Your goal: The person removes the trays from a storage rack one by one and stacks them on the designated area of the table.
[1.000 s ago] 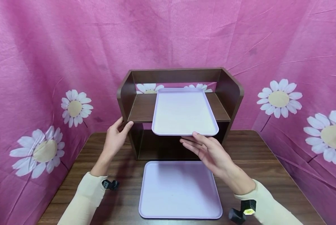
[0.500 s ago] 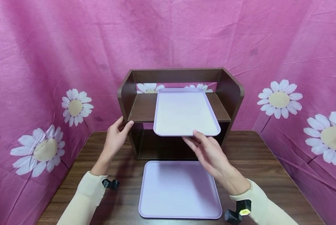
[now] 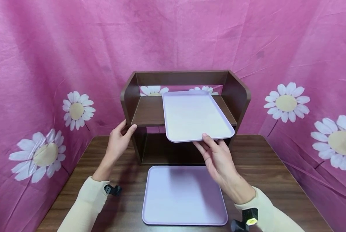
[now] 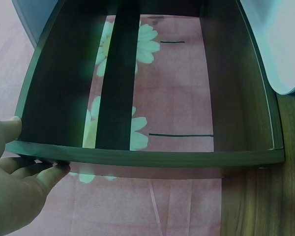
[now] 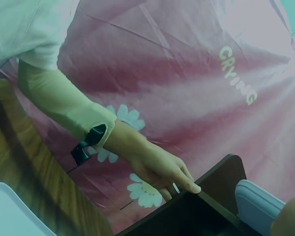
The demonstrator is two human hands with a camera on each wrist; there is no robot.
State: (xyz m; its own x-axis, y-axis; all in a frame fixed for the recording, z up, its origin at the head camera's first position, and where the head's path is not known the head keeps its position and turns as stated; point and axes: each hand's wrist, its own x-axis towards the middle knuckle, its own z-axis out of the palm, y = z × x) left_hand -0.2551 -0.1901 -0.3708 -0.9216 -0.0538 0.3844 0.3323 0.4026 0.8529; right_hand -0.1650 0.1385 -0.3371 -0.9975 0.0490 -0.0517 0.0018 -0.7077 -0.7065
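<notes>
While my right grip (image 3: 217, 158) pinches lilac tray one (image 3: 197, 116), my left grip (image 3: 119, 140) holds the shelf unit (image 3: 180, 78)

Item: lilac tray one, round-cornered; just ahead of my right grip, near rim caught between thumb on top and fingers beneath. It lies over the upper shelf (image 3: 148, 111), jutting past that shelf's front edge; I cannot tell whether its far end touches down.

Item: shelf unit, dark brown, partly open at the back; beside my left grip, whose thumb sits at the front edge of the left side panel (image 3: 129, 100), fingers at its outer face.

Item: lilac tray two (image 3: 184, 196), flat on the wood-grain surface (image 3: 265, 161), below my right grip.

Item: pink curtain (image 3: 173, 38) with printed daisies (image 3: 286, 103), beyond both grips.
</notes>
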